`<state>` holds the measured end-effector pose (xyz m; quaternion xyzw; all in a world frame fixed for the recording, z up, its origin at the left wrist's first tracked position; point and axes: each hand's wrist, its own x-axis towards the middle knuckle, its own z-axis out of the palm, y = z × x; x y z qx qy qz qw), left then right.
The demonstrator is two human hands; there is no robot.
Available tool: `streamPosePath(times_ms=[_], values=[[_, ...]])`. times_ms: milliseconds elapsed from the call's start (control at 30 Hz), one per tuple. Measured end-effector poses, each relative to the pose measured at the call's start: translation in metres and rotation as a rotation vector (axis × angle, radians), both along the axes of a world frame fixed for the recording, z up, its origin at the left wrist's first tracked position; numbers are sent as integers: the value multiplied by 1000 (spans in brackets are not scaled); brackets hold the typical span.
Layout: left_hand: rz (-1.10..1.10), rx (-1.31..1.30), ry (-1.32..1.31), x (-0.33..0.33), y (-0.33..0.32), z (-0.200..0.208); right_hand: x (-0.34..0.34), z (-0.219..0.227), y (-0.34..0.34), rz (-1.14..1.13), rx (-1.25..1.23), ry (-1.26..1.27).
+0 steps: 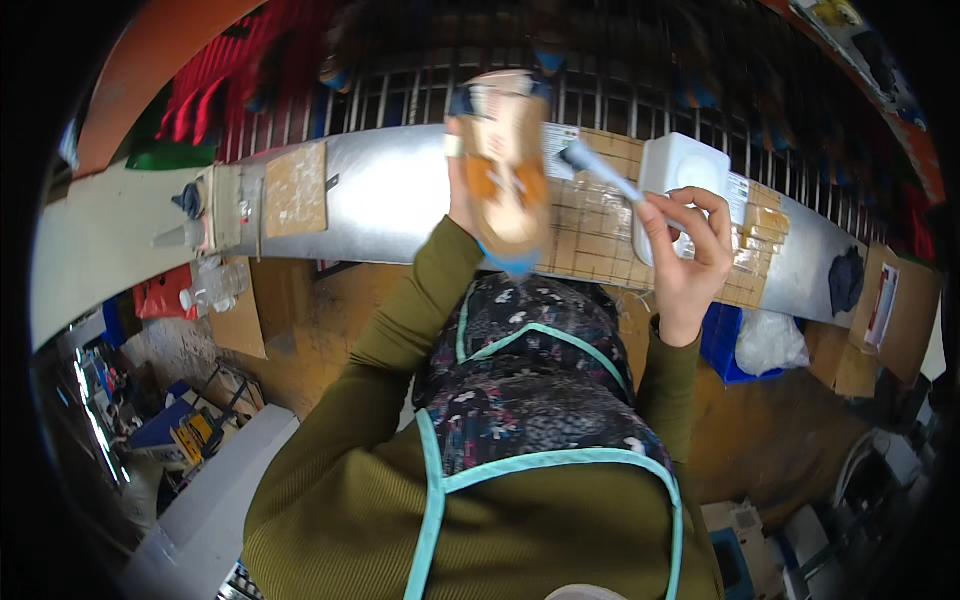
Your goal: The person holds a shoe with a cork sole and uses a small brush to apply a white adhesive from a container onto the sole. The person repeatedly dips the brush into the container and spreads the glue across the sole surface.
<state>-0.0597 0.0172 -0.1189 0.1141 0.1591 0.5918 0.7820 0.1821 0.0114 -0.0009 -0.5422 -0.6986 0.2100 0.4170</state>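
Note:
A tan and orange-brown shoe (505, 185), blurred, is raised over the bench with a blue part showing at its near end. My left hand (459, 190) grips the shoe from its left side, most of the fingers hidden behind it. Pinched between the thumb and fingers of my right hand (690, 250) is a brush (612, 178) with a pale handle. Its dark bristles point left toward the shoe, with a gap between them. A white plastic container (690, 160) stands on the bench just beyond my right hand.
The metal bench (385, 190) curves across in front of me, with a grid-lined brown sheet (590, 235) on it. A stained board (297, 188) lies at left. Behind runs a barred rack (400, 95) holding several shoes. A blue bin (722, 340) sits below the bench at right.

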Motion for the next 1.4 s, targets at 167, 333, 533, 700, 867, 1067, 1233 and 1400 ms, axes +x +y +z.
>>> streamPosePath(times_ms=[167, 333, 533, 700, 867, 1067, 1233, 1400], values=[[59, -385, 29, -63, 51, -47, 43, -20, 18, -207, -101, 171], [63, -302, -154, -131, 127, -114, 36, -36, 24, -236, -177, 317], [265, -179, -219, -146, 193, -136, -29, -61, 68, -122, -357, 482], [621, -504, 181, -180, 208, -156, -94, -96, 149, -42, -329, 198], [628, -503, 115, -224, 198, -183, -161, -151, 239, -48, -169, -80], [572, -844, 16, -150, 99, -88, -169, -169, 278, 45, -391, -249], [263, -621, 45, -131, 34, -43, -137, -144, 263, 197, -521, -24], [-141, -392, 175, -111, 19, -12, -76, -67, 166, 189, -724, 134]])
